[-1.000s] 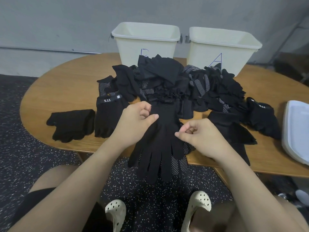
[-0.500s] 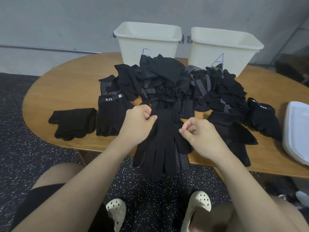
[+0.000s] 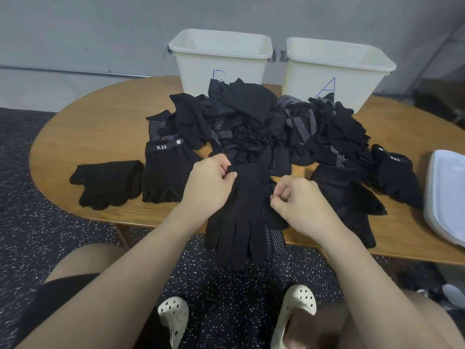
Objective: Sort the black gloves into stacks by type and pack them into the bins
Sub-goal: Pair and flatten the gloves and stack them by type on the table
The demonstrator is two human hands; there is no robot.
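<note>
Long plain black fabric glove (image 3: 241, 210) lies at the near edge of the oval wooden desk (image 3: 100, 122), fingers hanging over it, a dotted glove beneath. Left hand (image 3: 210, 183) pinches its cuff, grip closed on the fabric; right hand (image 3: 299, 201) has curled fingers at the glove's side, apparently pinching the edge, though that's hard to see. Behind sits the heap of mixed black gloves (image 3: 264, 122), then two cream plastic bins (image 3: 221, 59), one marked A (image 3: 337, 69)
</note>
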